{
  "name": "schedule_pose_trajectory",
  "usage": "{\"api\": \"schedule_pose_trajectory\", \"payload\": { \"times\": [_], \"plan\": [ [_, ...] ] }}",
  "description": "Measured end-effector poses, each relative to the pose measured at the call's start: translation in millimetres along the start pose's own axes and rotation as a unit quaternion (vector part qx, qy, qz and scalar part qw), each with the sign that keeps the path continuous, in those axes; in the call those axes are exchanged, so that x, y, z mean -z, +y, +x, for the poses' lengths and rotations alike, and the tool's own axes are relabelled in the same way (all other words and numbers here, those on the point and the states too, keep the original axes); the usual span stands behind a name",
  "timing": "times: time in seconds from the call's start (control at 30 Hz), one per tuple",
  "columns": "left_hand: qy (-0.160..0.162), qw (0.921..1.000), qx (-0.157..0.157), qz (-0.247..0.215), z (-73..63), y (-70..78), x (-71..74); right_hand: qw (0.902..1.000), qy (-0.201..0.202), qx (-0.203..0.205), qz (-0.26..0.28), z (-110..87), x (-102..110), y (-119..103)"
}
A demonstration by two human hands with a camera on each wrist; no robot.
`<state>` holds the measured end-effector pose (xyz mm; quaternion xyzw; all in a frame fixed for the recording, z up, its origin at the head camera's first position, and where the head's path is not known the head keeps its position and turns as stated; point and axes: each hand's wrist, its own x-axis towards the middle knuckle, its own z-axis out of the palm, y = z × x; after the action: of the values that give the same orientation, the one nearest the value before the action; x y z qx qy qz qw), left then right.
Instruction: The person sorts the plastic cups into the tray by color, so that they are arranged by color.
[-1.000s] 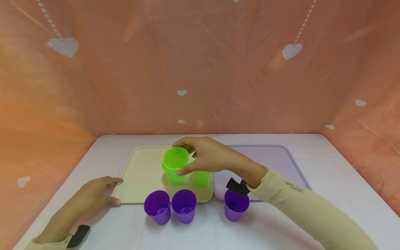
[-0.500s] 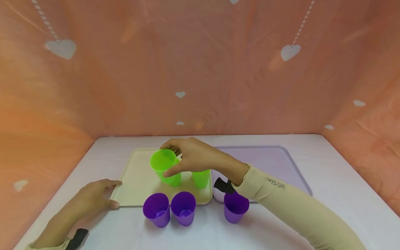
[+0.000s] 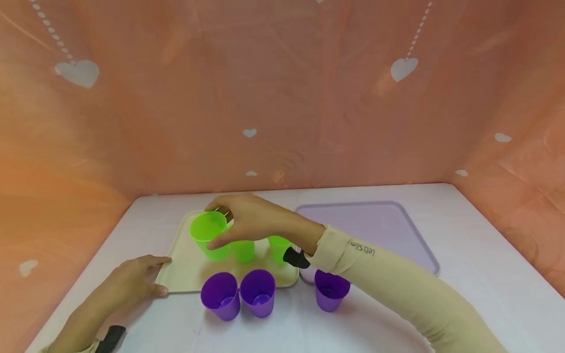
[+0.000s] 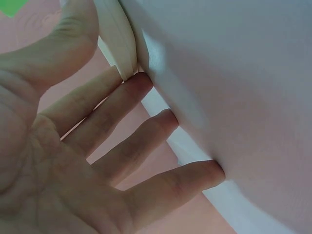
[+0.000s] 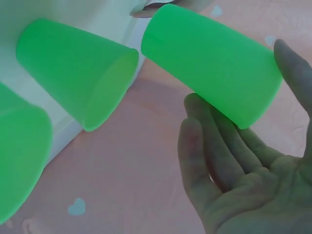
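Note:
In the head view my right hand (image 3: 253, 218) holds a bright green plastic cup (image 3: 208, 231) near its rim, thumb on the near side and fingers on the far side. That cup is upright over the left part of a cream tray (image 3: 181, 274); whether its base touches the tray I cannot tell. Two more green cups stand on the tray, a middle cup (image 3: 243, 252) and a right-hand cup (image 3: 278, 250) partly behind my wrist. My left hand (image 3: 128, 284) lies at the tray's left edge. Its fingers (image 4: 141, 141) look nearly straight in the left wrist view, fingertips against tray edge and table.
A row of purple cups stands along the near side: a left one (image 3: 220, 298), a middle one (image 3: 258, 294) beside it, and a right one (image 3: 331, 292) under my right sleeve (image 3: 388, 274). A lilac tray (image 3: 366, 220) adjoins the cream tray on the right.
My right hand has carried the green cup leftward over the cream tray, away from the other two green cups, which now show more. The left hand stays at the tray's edge.

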<state>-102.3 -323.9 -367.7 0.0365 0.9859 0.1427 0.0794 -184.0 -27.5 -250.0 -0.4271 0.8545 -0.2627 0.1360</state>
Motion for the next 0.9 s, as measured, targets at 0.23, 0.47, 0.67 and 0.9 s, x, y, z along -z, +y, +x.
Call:
{"api": "schedule_pose_trajectory", "payload": {
  "times": [0.23, 0.47, 0.67, 0.9],
  "plan": [
    [0.007, 0.9999, -0.013, -0.002, -0.3, -2.6, -0.9, 0.9998, -0.018, 0.004, -0.006, 22.1, -12, -4],
    [-0.003, 1.0, -0.003, -0.002, 1.8, -0.5, 1.3, 0.9985, -0.032, -0.027, -0.035, 40.1, -24, -1],
    [-0.006, 1.0, 0.001, 0.004, 2.5, 0.4, 1.1, 0.9946, -0.048, -0.056, -0.073, 48.9, -35, 4],
    [-0.007, 0.9999, 0.01, 0.004, 1.4, 0.0, 0.3, 0.9946, -0.057, -0.049, -0.072, 55.0, -47, 12]
  ]
}}
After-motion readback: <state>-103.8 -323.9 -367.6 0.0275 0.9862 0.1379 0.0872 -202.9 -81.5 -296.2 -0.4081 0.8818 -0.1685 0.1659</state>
